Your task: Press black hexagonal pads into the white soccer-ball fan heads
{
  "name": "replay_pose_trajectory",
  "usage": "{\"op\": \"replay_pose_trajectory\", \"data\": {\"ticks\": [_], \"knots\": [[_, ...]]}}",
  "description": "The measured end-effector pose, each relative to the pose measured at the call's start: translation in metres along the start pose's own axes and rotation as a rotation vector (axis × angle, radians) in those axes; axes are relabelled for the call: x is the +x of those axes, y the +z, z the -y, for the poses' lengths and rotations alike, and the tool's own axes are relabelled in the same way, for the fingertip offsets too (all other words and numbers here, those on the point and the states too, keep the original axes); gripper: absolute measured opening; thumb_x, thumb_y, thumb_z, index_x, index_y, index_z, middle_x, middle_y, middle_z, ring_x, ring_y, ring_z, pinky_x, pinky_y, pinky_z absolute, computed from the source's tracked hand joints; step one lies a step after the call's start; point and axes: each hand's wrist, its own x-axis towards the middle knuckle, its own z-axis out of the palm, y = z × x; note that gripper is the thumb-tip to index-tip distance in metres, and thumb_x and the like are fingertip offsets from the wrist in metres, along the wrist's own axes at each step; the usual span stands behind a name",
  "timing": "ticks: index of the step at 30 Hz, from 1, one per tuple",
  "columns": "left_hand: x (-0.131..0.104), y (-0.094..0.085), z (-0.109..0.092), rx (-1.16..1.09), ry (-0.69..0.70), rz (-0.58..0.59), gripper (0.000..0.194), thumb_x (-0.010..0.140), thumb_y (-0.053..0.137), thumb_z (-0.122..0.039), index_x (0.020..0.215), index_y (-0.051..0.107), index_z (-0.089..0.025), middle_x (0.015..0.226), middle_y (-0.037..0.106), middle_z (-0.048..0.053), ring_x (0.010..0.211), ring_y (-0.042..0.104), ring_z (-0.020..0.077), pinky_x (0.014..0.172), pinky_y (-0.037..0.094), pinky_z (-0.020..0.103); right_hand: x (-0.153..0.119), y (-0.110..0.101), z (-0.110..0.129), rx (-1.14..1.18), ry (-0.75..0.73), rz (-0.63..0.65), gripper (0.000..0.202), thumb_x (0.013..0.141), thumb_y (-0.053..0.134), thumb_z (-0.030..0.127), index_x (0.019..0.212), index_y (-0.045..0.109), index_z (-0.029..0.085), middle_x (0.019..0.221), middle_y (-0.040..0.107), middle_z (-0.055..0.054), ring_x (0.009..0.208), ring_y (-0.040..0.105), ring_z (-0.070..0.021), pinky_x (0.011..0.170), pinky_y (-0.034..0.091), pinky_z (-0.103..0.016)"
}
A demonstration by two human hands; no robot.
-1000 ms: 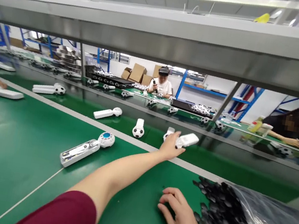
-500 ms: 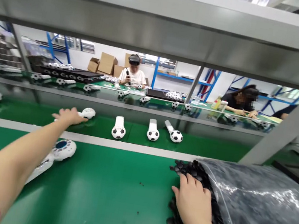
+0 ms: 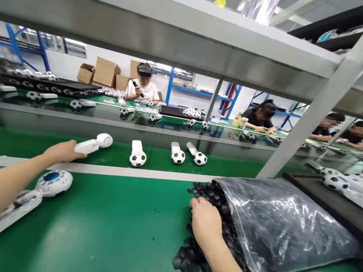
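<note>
My left hand reaches to the belt strip beyond the table edge, its fingers closed on the handle end of a white handheld fan with a round head. Below my left forearm lies another white fan with a blue disc in its head and an opened handle. My right hand is bent over a pile of small black angular plastic pieces, fingers curled in at the pile's near-left side. Whatever its fingertips pinch is hidden. The pile spills from the mouth of a clear plastic bag.
Several soccer-ball-patterned fans lie along the green belt. A black tray of white fans stands at the right. A metal shelf beam and slanted post frame the space. Co-workers sit across the line.
My left hand has taken hold of the fan by its handle and drawn back slightly left. My right hand's fingers have curled in at the black pieces. The view has swung right.
</note>
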Motion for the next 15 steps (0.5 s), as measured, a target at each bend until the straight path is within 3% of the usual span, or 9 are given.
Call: {"op": "replay_pose_trajectory", "data": {"ticks": [4, 8, 12, 15], "knots": [[-0.02, -0.02, -0.019, -0.084, -0.083, 0.017, 0.056, 0.07, 0.042, -0.06, 0.099, 0.044, -0.013, 0.09, 0.057, 0.007, 0.08, 0.055, 0.0236, 0.066, 0.041, 0.027, -0.002, -0.002, 0.002, 0.027, -0.067, -0.081, 0.019, 0.082, 0.042, 0.012, 0.083, 0.059, 0.02, 0.089, 0.059, -0.007, 0.084, 0.054, -0.0215, 0.066, 0.039, -0.031], [-0.078, -0.032, -0.054, -0.437, 0.026, 0.153, 0.063, 0.069, 0.05, -0.058, 0.119, 0.037, -0.022, 0.11, 0.054, 0.003, 0.092, 0.053, 0.0224, 0.072, 0.041, 0.025, -0.004, 0.002, 0.01, 0.092, -0.149, -0.04, 0.02, 0.083, 0.041, 0.012, 0.091, 0.058, 0.02, 0.088, 0.058, -0.005, 0.08, 0.056, -0.0184, 0.063, 0.039, -0.027], [-0.135, -0.007, -0.085, -0.702, 0.16, 0.449, 0.058, 0.069, 0.054, -0.053, 0.118, 0.04, -0.025, 0.119, 0.05, 0.0, 0.102, 0.049, 0.0226, 0.077, 0.041, 0.024, -0.008, 0.004, 0.015, 0.132, -0.231, 0.009, 0.027, 0.082, 0.04, 0.01, 0.101, 0.057, 0.019, 0.095, 0.057, -0.006, 0.083, 0.056, -0.0174, 0.063, 0.039, -0.025], [-0.153, 0.019, -0.097, -0.682, 0.199, 0.63, 0.054, 0.069, 0.051, -0.057, 0.111, 0.046, -0.023, 0.108, 0.056, 0.003, 0.095, 0.053, 0.0245, 0.069, 0.043, 0.026, -0.011, 0.001, 0.015, 0.127, -0.239, 0.039, 0.025, 0.082, 0.04, 0.011, 0.095, 0.059, 0.019, 0.092, 0.057, -0.007, 0.083, 0.055, -0.0182, 0.062, 0.039, -0.025]]}}
